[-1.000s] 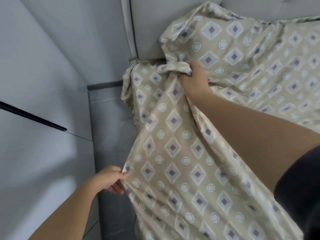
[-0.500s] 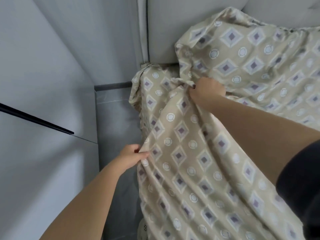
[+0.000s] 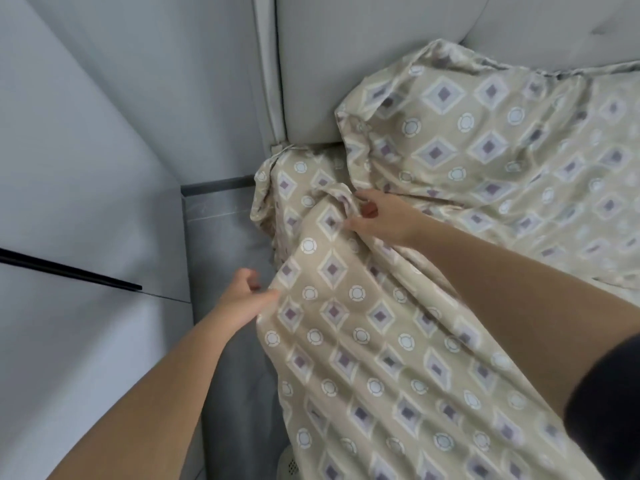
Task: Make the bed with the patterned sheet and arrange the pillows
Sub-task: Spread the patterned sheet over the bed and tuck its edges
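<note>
Two bare hands work one patterned sheet (image 3: 346,341). It is a beige cloth with a soft sheen, printed with rows of diamonds that have purple centres and pale borders. Small pale rings sit between the diamonds. The sheet lies over the left corner of the bed at the head end and hangs down the bed's side in loose folds toward the grey floor (image 3: 225,237).

The left grip (image 3: 249,299) pinches the sheet's hanging side edge, with the thumb on top of the cloth and the fingers curled behind. This part is slightly blurred. The right grip (image 3: 381,216) is further up, near the corner, with its fingers curled into a bunched ridge of the same sheet and the thumb pressed against the fold. A dark sleeve (image 3: 606,393) covers the upper right arm.

One pillow (image 3: 485,150) is in view. It is plump and wrinkled, cased in the same diamond-and-ring fabric, and it leans against the smooth, padded pale grey headboard (image 3: 346,64), just behind the right grip. A plain pale wall (image 3: 104,98) stands to the left of the bed and carries one thin dark bar (image 3: 69,271).
</note>
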Available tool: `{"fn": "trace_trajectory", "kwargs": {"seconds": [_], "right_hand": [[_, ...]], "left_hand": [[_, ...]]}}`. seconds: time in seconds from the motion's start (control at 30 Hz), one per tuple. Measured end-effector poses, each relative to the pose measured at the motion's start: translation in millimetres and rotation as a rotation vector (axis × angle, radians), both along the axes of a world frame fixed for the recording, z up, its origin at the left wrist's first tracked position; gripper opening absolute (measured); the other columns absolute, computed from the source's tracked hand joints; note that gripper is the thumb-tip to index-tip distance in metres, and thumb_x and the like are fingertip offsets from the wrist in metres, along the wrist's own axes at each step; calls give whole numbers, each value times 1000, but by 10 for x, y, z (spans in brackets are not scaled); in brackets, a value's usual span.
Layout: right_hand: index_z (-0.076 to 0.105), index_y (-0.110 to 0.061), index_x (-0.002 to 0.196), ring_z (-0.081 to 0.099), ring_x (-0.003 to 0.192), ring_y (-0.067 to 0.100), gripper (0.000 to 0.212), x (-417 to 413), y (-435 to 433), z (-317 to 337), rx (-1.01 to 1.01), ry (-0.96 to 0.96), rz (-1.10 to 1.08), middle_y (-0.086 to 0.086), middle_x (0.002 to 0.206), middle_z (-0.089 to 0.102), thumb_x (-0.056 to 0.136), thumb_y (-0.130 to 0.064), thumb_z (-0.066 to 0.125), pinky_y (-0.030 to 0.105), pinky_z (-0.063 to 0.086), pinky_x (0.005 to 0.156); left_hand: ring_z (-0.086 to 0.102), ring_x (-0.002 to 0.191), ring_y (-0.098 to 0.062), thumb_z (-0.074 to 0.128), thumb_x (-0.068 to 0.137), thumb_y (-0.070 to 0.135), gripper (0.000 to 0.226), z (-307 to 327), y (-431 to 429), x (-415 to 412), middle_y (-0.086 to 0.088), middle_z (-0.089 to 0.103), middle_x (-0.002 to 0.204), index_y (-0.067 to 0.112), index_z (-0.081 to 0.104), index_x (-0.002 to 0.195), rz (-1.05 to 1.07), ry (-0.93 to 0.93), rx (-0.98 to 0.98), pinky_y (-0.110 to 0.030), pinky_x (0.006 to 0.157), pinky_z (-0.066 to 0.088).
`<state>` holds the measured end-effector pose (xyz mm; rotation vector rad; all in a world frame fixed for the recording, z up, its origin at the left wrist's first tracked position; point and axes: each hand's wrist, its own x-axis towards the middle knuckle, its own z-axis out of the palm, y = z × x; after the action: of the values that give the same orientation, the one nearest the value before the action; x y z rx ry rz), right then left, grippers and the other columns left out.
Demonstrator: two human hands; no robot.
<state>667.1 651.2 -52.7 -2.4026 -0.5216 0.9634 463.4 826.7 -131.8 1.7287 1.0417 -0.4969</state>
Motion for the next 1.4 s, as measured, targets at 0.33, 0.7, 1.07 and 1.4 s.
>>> {"fn": "trace_trajectory", "kwargs": {"seconds": [0.33,0.7,1.07,1.4], "right_hand": [[46,-14,131,43,123,28,44,-45,-1433,-14,-292,-482,-245,6,133,45,88,-21,54,41,44,93],[61,-13,83,60,86,32,18,221,-2286,104,-611,-511,-415,10,92,58,86,-4,46,31,41,65],[52,-14,133,51,118,30,51,604,-2082,328,-180,-455,-394,11,139,47,84,-2,53,34,41,95],[7,-35,152,53,120,25,88,-418,-2989,647,-222,-282,-373,-4,161,-4,86,-4,56,33,51,79]], "left_hand": [[42,126,-19,56,89,14,42,634,-696,1259,2,46,134,20,48,129,-569,-659,695,-37,103,35],[62,98,-23,45,93,16,23,764,-1007,1787,-2,66,104,20,60,111,-1217,-135,1020,-31,76,35],[61,100,-35,48,93,16,38,1034,-959,2068,-15,62,111,17,40,129,-656,-124,843,-37,71,43],[62,95,-30,52,91,17,87,1181,-2139,1465,-12,48,137,19,-12,149,-716,-163,839,-36,66,45]]}}
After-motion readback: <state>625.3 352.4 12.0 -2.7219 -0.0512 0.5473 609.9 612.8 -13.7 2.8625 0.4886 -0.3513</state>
